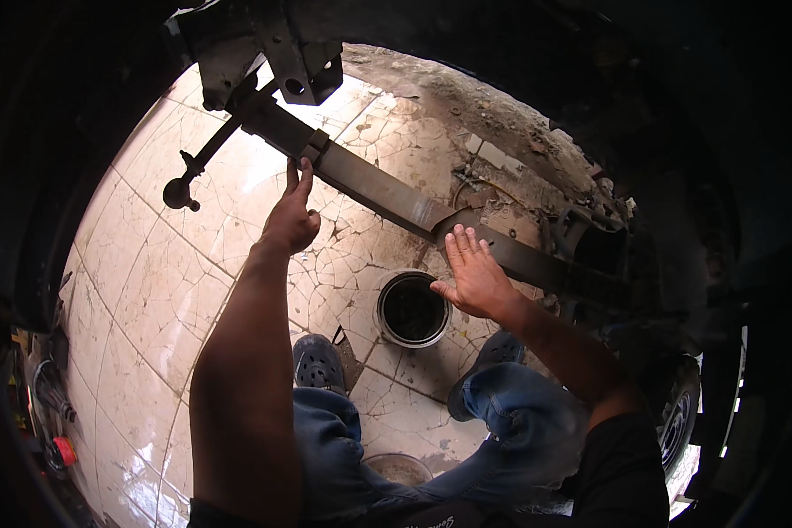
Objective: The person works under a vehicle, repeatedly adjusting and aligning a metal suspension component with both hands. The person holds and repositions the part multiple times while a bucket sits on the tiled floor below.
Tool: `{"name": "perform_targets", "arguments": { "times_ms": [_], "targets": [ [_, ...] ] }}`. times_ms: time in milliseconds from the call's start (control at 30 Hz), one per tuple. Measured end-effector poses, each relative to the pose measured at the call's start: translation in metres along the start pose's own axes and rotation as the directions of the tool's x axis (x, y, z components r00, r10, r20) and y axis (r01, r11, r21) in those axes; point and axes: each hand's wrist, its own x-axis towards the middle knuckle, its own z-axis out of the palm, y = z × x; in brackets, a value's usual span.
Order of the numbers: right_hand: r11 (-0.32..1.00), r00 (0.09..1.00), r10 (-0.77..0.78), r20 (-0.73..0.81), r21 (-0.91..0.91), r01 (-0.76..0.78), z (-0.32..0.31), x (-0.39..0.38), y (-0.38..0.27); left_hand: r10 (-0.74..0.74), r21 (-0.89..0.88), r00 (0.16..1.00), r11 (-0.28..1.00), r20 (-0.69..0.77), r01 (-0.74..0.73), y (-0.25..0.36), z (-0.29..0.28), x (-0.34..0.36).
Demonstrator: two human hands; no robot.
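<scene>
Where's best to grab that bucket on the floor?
Probably take the bucket by its rim, coming from the near left. It stands upright and open upward, leaving the rim exposed there, while the right hand overlaps its far right in this view and the bar slants beyond.

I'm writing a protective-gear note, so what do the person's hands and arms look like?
The left hand and right hand are bare, with no gloves or watch visible. The right sleeve is black, plain where visible, and ends near the elbow. The forearms are uncovered.
</scene>
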Motion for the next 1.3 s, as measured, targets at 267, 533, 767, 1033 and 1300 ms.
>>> {"name": "perform_targets", "arguments": {
  "times_ms": [267,533,767,1033,1300],
  "targets": [
    [1.000,0.999,0.030,-0.041,0.004,-0.030,0.006,0.005,0.011,-0.005,0.017,1.000,1.000,0.000,0.005,0.001,-0.002,0.000],
    [0.996,0.996,0.082,-0.040,0.049,-0.080,0.001,0.007,0.027,-0.009,0.015,1.000,1.000,0.007,0.009,0.004,-0.004,-0.002],
    [0.994,0.996,-0.016,-0.087,0.107,0.026,0.003,0.006,0.026,-0.014,0.006,1.000,1.000,0.009,0.014,0.005,-0.002,-0.001],
    [0.999,0.999,-0.009,-0.050,0.043,0.011,0.007,0.000,0.010,-0.018,-0.001,1.000,1.000,0.011,0.018,0.009,-0.001,-0.001],
    [1.000,0.999,0.009,-0.032,0.007,-0.009,0.003,0.000,0.002,0.019,0.037,0.999,0.999,-0.040,-0.017,-0.007,0.006,0.003]
  ]
}}
